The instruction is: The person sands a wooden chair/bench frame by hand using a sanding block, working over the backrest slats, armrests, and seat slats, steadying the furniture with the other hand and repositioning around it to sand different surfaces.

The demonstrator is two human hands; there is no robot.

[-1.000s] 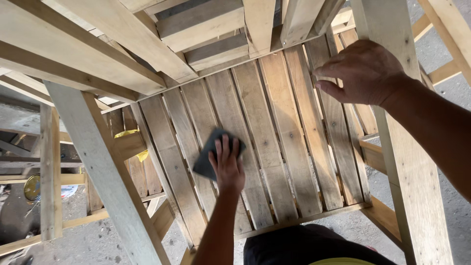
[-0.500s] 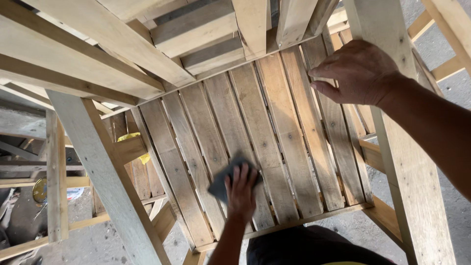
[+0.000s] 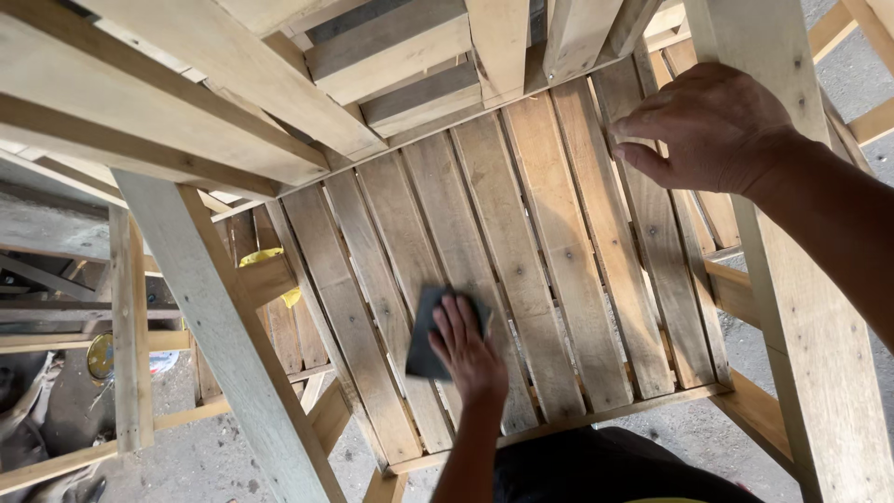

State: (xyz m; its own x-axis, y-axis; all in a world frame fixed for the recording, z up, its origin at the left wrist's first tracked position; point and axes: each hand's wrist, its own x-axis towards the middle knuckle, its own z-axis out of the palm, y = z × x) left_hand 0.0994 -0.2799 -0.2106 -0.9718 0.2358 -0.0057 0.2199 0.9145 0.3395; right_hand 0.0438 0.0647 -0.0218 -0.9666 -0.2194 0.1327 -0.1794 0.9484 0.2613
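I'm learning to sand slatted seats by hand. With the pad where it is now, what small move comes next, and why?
Probably a stroke up along the grain. The left hand presses the dark sanding pad near the front of the slatted seat, leaving most of those slats' length ahead; the right hand steadies the armrest.

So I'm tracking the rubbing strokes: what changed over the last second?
The left hand slid the dark sanding sheet down the wooden slats toward the near edge, then back up a little, without letting go. The right hand stayed resting on the upright post.
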